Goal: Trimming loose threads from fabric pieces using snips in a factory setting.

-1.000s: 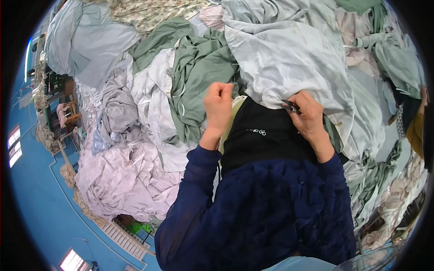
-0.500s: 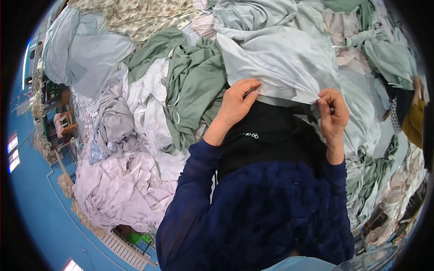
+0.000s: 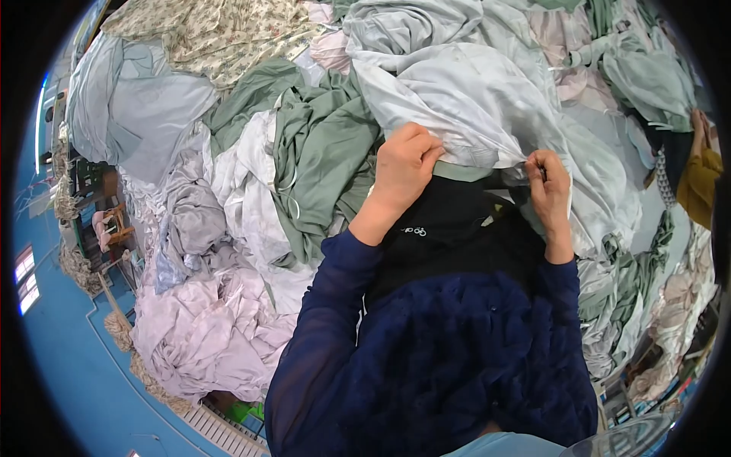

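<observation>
A large pale grey-green cloth [image 3: 487, 91] lies in front of me, its near hem reaching the top of my black apron [image 3: 449, 221]. My left hand [image 3: 407, 164] is closed on the left part of that hem, thumb and fingers pinched together. On the right, my right hand [image 3: 547, 186] pinches the same edge, its fingers curled in. Between the two hands the hem is drawn fairly straight, with creases running up into the cloth. Just under it a strip of greener fabric shows against the apron.
Dark green cloth [image 3: 324, 145] and white cloth [image 3: 247, 171] heap to my left, with a pale pink pile [image 3: 209, 327] nearer. Flower-patterned fabric [image 3: 205, 38] lies at the far left. A person's mustard sleeve [image 3: 697, 190] shows at the right edge. The floor [image 3: 68, 358] is blue.
My right hand has shifted slightly left and curled tighter on the hem. My left hand has turned, its knuckles now higher. The view has shifted a little.
</observation>
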Motion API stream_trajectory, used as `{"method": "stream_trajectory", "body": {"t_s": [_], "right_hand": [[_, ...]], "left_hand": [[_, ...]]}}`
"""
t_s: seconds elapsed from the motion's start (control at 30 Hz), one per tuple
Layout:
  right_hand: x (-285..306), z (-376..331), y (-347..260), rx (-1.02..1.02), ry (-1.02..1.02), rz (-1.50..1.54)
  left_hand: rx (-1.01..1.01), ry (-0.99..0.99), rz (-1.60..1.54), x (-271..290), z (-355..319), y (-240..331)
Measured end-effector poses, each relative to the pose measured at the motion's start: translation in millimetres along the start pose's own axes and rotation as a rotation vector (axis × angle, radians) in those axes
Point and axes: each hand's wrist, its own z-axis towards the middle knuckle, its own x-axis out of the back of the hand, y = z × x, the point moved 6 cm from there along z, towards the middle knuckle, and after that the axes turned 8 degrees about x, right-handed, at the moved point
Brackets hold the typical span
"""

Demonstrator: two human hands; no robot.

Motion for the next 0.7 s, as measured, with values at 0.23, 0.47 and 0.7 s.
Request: {"method": "stream_trajectory", "body": {"t_s": [0.23,0.47,0.7], "right_hand": [[-7.0,-3.7,7.1,-0.028,-0.030,-0.026],[-9.3,-2.2,1.6,-0.013,-0.047,-0.059],[-12.6,-0.8,-0.1,0.001,-0.065,-0.056]], "left_hand": [[0.219,0.096,-0.265,12.8,-14.6,-23.3],[0.056,0.039,-0.242,18.2,-5.4,2.6],[-0.235,-0.023,0.192,-6.1,5.1,28.4]]}}
